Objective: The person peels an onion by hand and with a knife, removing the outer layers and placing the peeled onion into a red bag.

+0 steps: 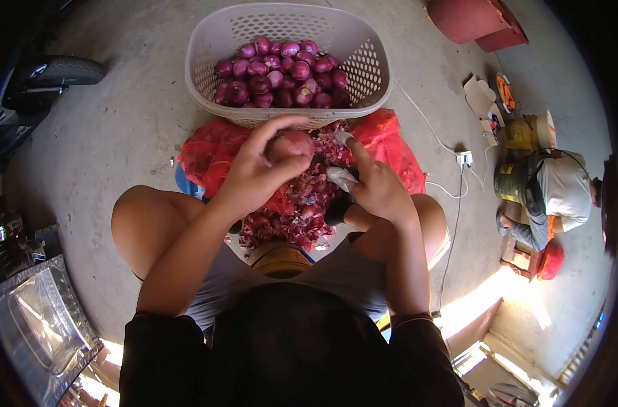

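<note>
My left hand (255, 169) is wrapped round a red onion (293, 146), held above a heap of onion skins. My right hand (378, 182) is just to the right of it, thumb and index finger apart, with whitish coverings on both tips. Nothing shows between those two fingers; the other fingers are partly hidden. Below both hands, loose purple onion skins (288, 217) lie between my feet and over a red mesh sack (398, 152). Ahead stands a grey plastic basket (202, 57) holding many shiny peeled red onions (275, 78).
A yellowish container (280, 261) is between my thighs. On the right, a white cable runs to a power strip (464, 158), near a bucket (519, 132) and a bent-over person (563, 190). A motorbike wheel (68, 70) is at the left; a red container (468, 20) is at the back.
</note>
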The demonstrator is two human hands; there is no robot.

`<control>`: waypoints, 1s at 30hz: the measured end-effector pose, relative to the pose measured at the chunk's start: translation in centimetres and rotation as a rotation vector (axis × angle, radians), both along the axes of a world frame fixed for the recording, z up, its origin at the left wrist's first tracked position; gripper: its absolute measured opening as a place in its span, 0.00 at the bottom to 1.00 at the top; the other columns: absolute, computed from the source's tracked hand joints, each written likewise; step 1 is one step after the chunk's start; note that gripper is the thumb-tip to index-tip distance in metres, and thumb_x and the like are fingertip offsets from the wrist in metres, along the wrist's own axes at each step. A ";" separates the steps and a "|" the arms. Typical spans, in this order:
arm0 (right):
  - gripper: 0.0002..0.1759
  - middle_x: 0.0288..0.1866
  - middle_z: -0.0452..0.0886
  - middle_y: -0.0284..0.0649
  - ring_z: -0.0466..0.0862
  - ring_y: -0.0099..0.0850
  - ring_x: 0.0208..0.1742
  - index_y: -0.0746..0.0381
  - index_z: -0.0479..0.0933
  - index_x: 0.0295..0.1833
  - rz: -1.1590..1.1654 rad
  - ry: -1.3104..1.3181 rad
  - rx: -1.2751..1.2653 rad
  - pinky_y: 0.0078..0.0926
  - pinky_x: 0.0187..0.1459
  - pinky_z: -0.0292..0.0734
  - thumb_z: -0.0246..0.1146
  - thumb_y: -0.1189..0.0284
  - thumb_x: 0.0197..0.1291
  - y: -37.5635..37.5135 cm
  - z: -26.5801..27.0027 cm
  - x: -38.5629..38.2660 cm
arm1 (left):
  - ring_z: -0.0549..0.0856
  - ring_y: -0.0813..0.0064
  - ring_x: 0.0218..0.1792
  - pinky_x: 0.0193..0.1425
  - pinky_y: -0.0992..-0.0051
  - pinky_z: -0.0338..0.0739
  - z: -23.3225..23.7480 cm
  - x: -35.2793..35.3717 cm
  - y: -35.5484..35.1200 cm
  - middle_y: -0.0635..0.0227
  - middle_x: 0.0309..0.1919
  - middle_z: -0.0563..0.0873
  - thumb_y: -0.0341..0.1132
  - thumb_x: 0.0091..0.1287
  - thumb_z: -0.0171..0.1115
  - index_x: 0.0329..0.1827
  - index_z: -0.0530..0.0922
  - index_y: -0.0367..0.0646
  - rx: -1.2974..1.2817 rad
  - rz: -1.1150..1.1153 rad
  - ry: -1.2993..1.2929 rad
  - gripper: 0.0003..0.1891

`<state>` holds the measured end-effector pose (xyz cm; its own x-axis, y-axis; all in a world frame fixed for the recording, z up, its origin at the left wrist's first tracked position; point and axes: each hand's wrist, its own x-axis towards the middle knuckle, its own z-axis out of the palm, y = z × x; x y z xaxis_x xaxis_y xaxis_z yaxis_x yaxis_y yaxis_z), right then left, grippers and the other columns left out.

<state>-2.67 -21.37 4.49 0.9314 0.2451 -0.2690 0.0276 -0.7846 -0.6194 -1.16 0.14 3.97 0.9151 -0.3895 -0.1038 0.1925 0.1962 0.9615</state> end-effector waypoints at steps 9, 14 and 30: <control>0.25 0.40 0.79 0.55 0.79 0.54 0.42 0.61 0.60 0.60 0.045 -0.084 0.127 0.44 0.40 0.72 0.58 0.66 0.60 -0.6 0.1 0.2 | 0.75 0.78 0.49 0.53 0.77 0.75 -2.6 0.7 0.3 0.67 0.48 0.73 0.19 0.48 0.71 0.56 0.63 0.38 0.097 0.179 -0.249 0.33; 0.26 0.43 0.79 0.52 0.81 0.47 0.46 0.61 0.59 0.63 -0.084 0.090 0.134 0.37 0.46 0.74 0.57 0.67 0.62 -0.1 1.4 0.3 | 0.76 0.77 0.50 0.55 0.76 0.74 -0.3 0.7 0.3 0.64 0.50 0.75 0.19 0.52 0.67 0.60 0.64 0.37 -0.087 0.109 -0.015 0.31; 0.21 0.43 0.80 0.46 0.82 0.38 0.45 0.61 0.69 0.56 0.087 -0.093 0.210 0.31 0.46 0.74 0.60 0.78 0.55 -0.7 -0.6 0.3 | 0.77 0.76 0.50 0.55 0.74 0.72 -0.5 1.0 0.4 0.65 0.47 0.78 0.24 0.55 0.67 0.55 0.67 0.37 -0.232 0.271 0.087 0.25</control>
<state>-2.35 -22.05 3.91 0.9229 0.3666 -0.1180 0.1535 -0.6311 -0.7603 -0.19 0.56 3.51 0.9799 -0.1564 -0.1237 0.1832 0.4619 0.8678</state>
